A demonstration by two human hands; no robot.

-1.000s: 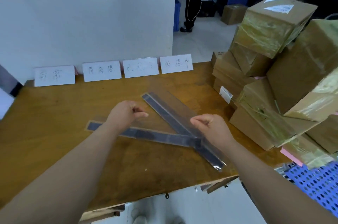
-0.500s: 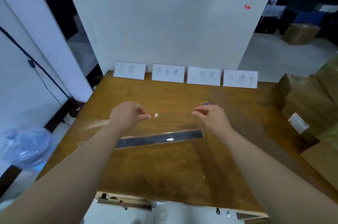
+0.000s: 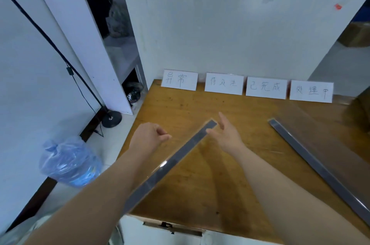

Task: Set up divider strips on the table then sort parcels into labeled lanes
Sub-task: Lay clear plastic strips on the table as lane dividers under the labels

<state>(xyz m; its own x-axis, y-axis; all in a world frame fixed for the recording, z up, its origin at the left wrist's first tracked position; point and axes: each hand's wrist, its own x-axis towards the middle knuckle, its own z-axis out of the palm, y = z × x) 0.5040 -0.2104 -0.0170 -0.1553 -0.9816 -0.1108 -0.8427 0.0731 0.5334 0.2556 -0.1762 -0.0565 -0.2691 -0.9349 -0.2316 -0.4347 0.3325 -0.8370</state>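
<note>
1. A brown wooden counter (image 3: pixel 176 108) stands against the white wall.
2. Two long grey divider strips lie on it, well apart: the left strip (image 3: pixel 176 160) and the right strip (image 3: pixel 312 156).
3. Four white handwritten label cards (image 3: pixel 223 83) line its far edge.
4. The right hand (image 3: pixel 227 136), fingers straight, touches the left strip's far end. The left hand (image 3: pixel 149 136) is curled; I cannot tell whether it pinches anything.

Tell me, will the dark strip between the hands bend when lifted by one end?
The strip looks straight along its whole length, so probably stiff. Its glare suggests smooth plastic, maybe slippery. Thin, so likely light.
</note>
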